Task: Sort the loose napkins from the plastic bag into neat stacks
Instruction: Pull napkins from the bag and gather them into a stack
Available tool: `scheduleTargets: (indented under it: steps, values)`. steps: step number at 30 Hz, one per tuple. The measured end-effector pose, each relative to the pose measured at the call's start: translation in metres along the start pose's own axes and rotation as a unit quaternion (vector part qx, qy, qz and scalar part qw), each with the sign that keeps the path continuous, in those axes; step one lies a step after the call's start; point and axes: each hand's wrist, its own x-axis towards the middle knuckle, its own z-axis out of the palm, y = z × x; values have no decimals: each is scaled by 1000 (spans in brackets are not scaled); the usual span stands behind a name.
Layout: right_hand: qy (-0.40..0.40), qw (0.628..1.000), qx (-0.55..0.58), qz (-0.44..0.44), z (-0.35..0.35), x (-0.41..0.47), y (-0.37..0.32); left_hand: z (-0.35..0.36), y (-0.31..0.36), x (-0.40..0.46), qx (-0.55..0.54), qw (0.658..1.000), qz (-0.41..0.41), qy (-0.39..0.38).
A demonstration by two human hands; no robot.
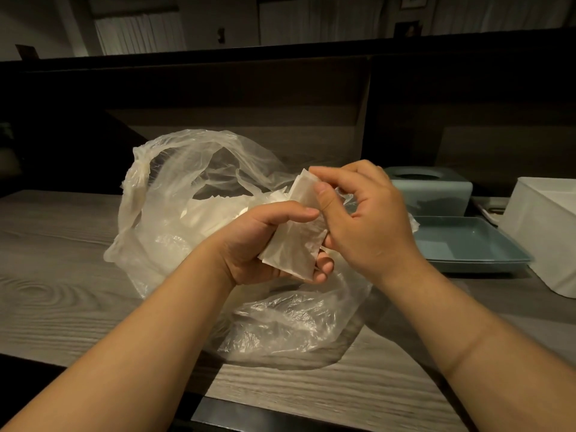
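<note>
Two hands engaged: both work one small bundle of napkins (pixel 296 241) above the plastic bag (pixel 199 194).
Left hand (pixel 265 244): curled under the bundle, thumb laid over its upper edge, fingertips showing beneath the lower corner; it grips the napkins as a cradle.
Right hand (pixel 364 219): thumb and forefinger pinch the bundle's top corner; remaining fingers curled loosely behind. Judged purpose: to square the edges or peel one sheet off while the other hand steadies the rest.
Napkins in hand: folded, pale, slightly creased, tilted with one corner raised; number of sheets cannot be told.
Napkins remaining: a loose white heap shows through the bag wall, just behind the left hand; the count is unclear.
Plastic bag: thin, translucent, crumpled, mouth open and sagging toward the person, resting on the tabletop (pixel 56 244). The open mouth appears to be kept facing the hands for easy reach.
Stacks: none visible on the tabletop; sorting judged to be at an early stage.
Blue tray (pixel 467 244): shallow, just beside the bag on the right, nothing seen in it; a possible place for stacks, though this is a guess.
Blue tissue box (pixel 433 188): behind the tray.
White container (pixel 542 232): at the right edge, contents hidden.
Risk: thin sheets may cling together or slip askew.
</note>
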Motion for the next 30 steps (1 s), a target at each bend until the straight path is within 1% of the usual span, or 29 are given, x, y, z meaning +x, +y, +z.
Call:
scheduleTargets:
  steps: [6, 10, 14, 21, 30]
  values:
    - [-11, 1000, 9, 9, -1, 0, 0, 1, 1, 0, -44, 999, -14, 12]
    - [-2, 1000, 27, -4, -3, -1, -4, 3, 1, -1, -19, 1000, -18, 9]
    - [-3, 1000, 16, -11, -2, 0, -3, 2, 2, -1, -22, 999, -31, 14]
    - [-22, 1000, -2, 22, 1, 1, -2, -1, 0, 1, -23, 999, -40, 17]
    - [-22, 999, 17, 36, -1, 0, -5, -1, -1, -1, -21, 999, -48, 4]
